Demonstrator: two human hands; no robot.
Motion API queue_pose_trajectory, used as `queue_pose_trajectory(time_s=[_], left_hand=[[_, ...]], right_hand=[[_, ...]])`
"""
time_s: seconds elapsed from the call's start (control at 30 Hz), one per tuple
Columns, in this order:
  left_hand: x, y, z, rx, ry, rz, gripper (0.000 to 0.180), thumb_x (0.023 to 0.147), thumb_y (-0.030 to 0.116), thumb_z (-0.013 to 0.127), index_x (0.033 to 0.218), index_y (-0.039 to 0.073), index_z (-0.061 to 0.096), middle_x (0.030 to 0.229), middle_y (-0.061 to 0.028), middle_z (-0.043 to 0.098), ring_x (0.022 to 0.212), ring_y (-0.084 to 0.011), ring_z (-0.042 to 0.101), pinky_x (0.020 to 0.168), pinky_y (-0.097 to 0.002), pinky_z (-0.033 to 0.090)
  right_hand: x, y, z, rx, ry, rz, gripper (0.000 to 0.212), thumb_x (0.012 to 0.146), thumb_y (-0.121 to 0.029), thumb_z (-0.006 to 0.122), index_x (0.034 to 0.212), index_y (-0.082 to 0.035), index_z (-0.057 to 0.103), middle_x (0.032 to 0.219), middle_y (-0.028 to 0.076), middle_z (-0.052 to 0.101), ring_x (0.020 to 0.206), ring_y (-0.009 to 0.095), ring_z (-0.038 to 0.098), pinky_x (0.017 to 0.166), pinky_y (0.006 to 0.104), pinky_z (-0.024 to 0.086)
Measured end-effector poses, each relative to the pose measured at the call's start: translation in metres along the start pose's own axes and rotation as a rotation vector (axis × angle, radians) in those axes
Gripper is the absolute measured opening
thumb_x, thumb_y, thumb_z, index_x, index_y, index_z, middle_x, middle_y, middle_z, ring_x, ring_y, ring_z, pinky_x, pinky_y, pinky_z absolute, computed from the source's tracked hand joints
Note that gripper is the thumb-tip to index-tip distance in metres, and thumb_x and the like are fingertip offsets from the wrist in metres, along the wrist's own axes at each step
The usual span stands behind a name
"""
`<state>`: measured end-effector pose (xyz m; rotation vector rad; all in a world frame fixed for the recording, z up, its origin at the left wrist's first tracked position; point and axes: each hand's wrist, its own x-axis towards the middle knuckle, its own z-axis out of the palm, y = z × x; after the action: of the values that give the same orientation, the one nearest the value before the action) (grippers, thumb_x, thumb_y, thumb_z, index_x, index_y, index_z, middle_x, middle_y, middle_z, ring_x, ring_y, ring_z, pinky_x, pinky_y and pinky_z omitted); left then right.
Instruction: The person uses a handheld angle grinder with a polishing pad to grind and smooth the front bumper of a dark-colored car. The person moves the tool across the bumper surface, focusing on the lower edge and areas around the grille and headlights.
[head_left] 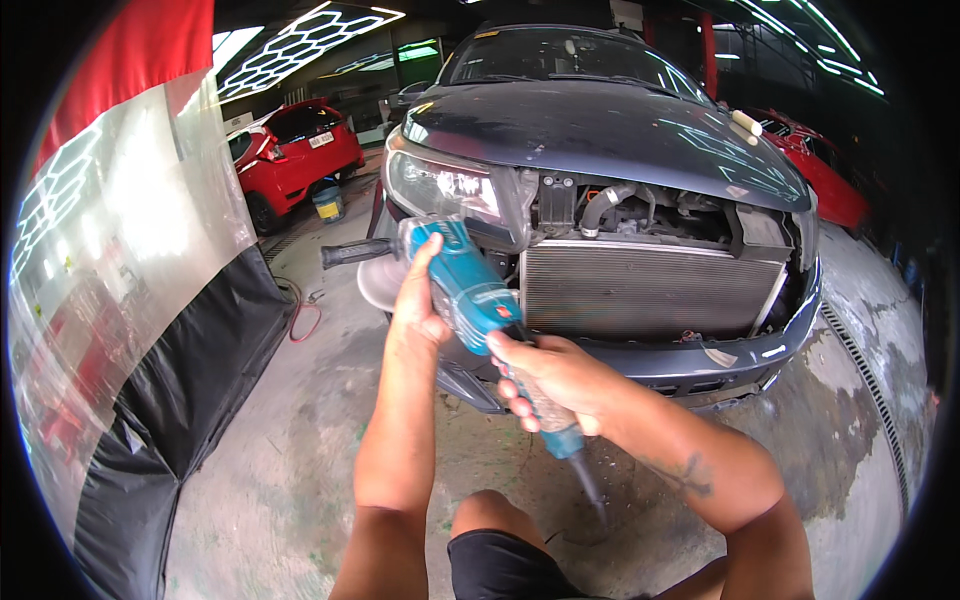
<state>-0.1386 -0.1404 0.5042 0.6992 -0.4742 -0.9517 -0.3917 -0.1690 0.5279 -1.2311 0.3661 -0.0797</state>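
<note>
A teal and black rotary polisher [470,285] is held in both my hands, its pale round pad [378,283] on the left, blurred and partly hidden by my arm. My left hand [424,285] is closed on the side of the tool's body near its head. Further back, my right hand [550,378] wraps round the rear grip. The black side handle [355,252] sticks out to the left, with no hand on it. Just beyond the tool is the headlight [455,185] of a dark grey car; I cannot tell whether the pad touches the car.
The car's front is open, showing its radiator [650,290] above the bumper [700,368]. A clear curtain with a black lower band [200,370] hangs on the left. Near it are a red hose [305,318] and a bucket [328,204]. The tool's cord [590,482] hangs toward the floor.
</note>
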Motion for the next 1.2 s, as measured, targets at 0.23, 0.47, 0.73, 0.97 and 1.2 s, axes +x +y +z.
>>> queue_pose_trajectory(time_s=[0.23,0.47,0.73,0.97,1.2], left_hand=[[0.028,0.063,-0.032,0.116,-0.179,-0.012,0.057,0.093,0.051,0.078,0.127,0.007,0.067,0.108,-0.0150,0.075,0.091,-0.0320,0.076,0.084,-0.0493,0.065],[0.021,0.032,-0.032,0.119,-0.117,-0.109,0.071,0.092,0.061,0.073,0.128,0.001,0.062,0.109,-0.0261,0.073,0.095,-0.0416,0.075,0.082,-0.0621,0.064],[-0.090,-0.128,-0.009,0.136,0.132,-0.124,0.066,0.092,0.043,0.082,0.137,0.000,0.058,0.115,-0.0166,0.071,0.100,-0.0304,0.073,0.090,-0.0470,0.063],[-0.116,-0.156,-0.023,0.161,0.066,-0.125,0.069,0.091,0.042,0.083,0.135,-0.004,0.057,0.114,-0.0152,0.071,0.103,-0.0267,0.073,0.090,-0.0434,0.062],[-0.029,-0.044,-0.067,0.081,-0.124,-0.054,0.079,0.094,0.066,0.065,0.132,-0.003,0.060,0.117,-0.0218,0.070,0.106,-0.0399,0.072,0.090,-0.0621,0.062]], right_hand=[[0.064,0.005,0.041,0.113,-0.054,-0.110,0.040,0.102,-0.049,0.071,0.093,-0.014,0.055,0.074,-0.002,0.054,0.056,0.012,0.057,0.049,0.0313,0.050],[0.038,0.038,0.037,0.206,-0.006,-0.121,0.037,0.104,-0.045,0.069,0.097,-0.012,0.055,0.075,-0.001,0.055,0.056,0.011,0.056,0.050,0.0303,0.048],[-0.065,0.184,-0.041,-0.039,0.020,-0.109,0.061,0.101,-0.027,0.075,0.142,-0.001,0.037,0.075,0.001,0.057,0.053,0.011,0.058,0.046,0.0301,0.046],[-0.071,0.225,-0.051,-0.003,0.019,-0.090,0.053,0.101,-0.019,0.075,0.137,-0.002,0.041,0.067,0.000,0.058,0.051,0.012,0.059,0.049,0.0289,0.047],[0.029,0.131,-0.014,-0.109,-0.016,-0.245,0.056,0.098,-0.026,0.078,0.127,0.003,0.039,0.071,0.004,0.056,0.052,0.011,0.057,0.043,0.0312,0.045]])
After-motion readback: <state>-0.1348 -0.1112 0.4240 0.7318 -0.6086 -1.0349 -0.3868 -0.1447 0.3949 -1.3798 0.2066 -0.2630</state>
